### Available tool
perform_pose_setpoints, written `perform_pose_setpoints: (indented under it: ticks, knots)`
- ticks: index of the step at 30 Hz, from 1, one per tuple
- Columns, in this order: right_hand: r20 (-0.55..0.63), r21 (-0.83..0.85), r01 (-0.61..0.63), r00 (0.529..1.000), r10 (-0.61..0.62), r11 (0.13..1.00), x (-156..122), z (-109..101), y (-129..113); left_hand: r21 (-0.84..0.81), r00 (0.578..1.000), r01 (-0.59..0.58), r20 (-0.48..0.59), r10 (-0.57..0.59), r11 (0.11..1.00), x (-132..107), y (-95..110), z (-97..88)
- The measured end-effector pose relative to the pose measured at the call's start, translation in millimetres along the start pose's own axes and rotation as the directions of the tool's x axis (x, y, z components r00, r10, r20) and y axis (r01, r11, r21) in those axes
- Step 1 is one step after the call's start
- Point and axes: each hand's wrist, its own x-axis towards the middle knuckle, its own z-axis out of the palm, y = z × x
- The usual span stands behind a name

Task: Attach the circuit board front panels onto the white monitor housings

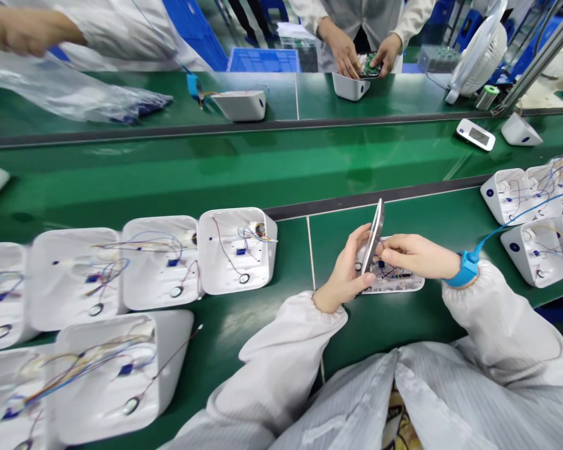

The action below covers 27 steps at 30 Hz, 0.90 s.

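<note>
My left hand (pixel 344 275) grips a thin white-edged device panel (pixel 373 237), thumb at its lower edge and fingers behind. The panel stands tilted on edge above an open white plastic housing (pixel 396 286) with wires and small parts inside. Close to the panel's far side is my right hand (pixel 410 255), its fingers drawn together over the housing. What those fingertips hold, if anything, is hidden by the panel and too small to make out. A blue wrist strap (pixel 468 269) with a cord circles my right wrist.
Several open white housings (pixel 237 250) with loose wires fill the left side; more housings (pixel 535 250) stand at right. Beyond the green conveyor belt (pixel 216 165), a co-worker's hands (pixel 342 53) handle a circuit board. A white panel with a screen (pixel 476 135) lies on the belt.
</note>
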Motion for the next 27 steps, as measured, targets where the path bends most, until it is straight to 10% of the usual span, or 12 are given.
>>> perform_pose_setpoints:
  ticks: [12, 18, 27]
  knots:
    - [-0.037, 0.192, -0.037, 0.998, 0.045, 0.981, 11.2, -4.0, 19.6, 0.013, 1.000, 0.018, 0.002, -0.018, 1.000, -1.2, -3.6, -1.1]
    - [-0.046, -0.193, -0.016, 0.999, 0.007, 0.981, 14.4, 2.9, 15.5, 0.006, 0.999, 0.028, 0.018, -0.028, 1.000, -2.5, -6.0, -1.7]
    - [-0.143, -0.700, 0.028, 0.973, -0.179, 0.713, 15.5, 9.6, 24.1, 0.163, 0.999, 0.036, 0.014, -0.038, 0.986, -5.5, -3.5, -2.8]
